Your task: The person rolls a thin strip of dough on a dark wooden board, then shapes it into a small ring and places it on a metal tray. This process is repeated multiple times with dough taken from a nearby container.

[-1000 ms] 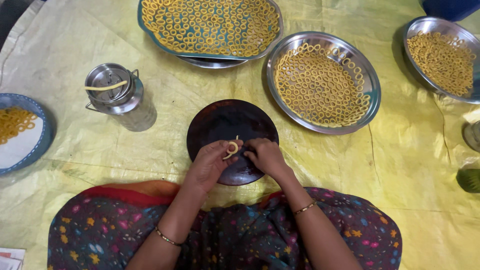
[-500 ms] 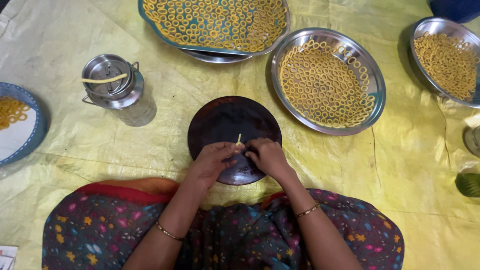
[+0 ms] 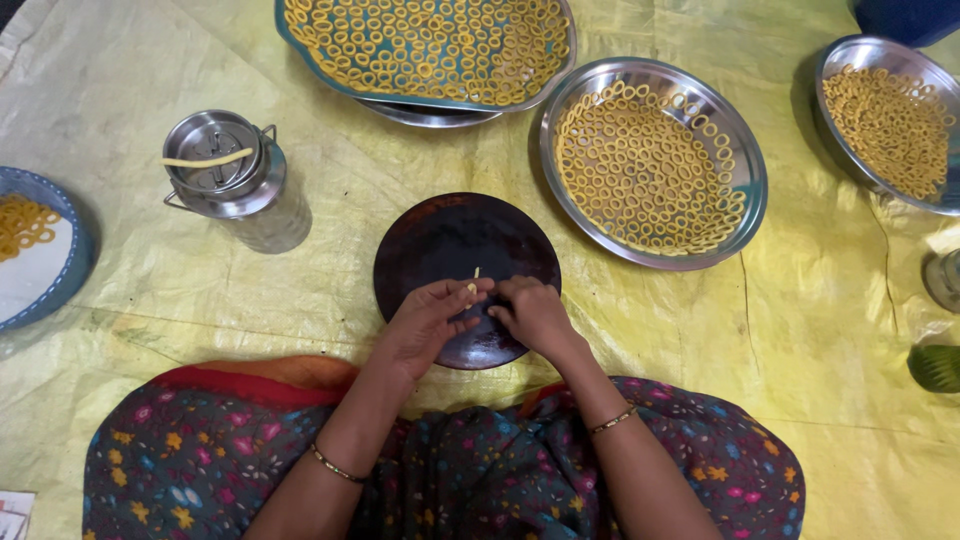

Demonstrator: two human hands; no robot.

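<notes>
Both my hands meet over a dark round wooden board [image 3: 450, 235] on the yellow sheet. My left hand [image 3: 428, 322] and my right hand [image 3: 530, 312] pinch a thin yellow strand of dough [image 3: 474, 281] between their fingertips; its short end sticks up above the fingers. The rest of the strand is hidden by my fingers. The far half of the board shows bare.
A steel plate [image 3: 752, 180] of dough rings lies right of the board. A larger tray [image 3: 290, 35] of rings sits at the top, another steel plate [image 3: 835, 60] at the far right. A steel press [image 3: 222, 168] stands left, and a blue-rimmed plate [image 3: 70, 270] at the left edge.
A dough ring held between my fingertips a second ago is now a short strand end. My hands stayed over the near part of the board.
</notes>
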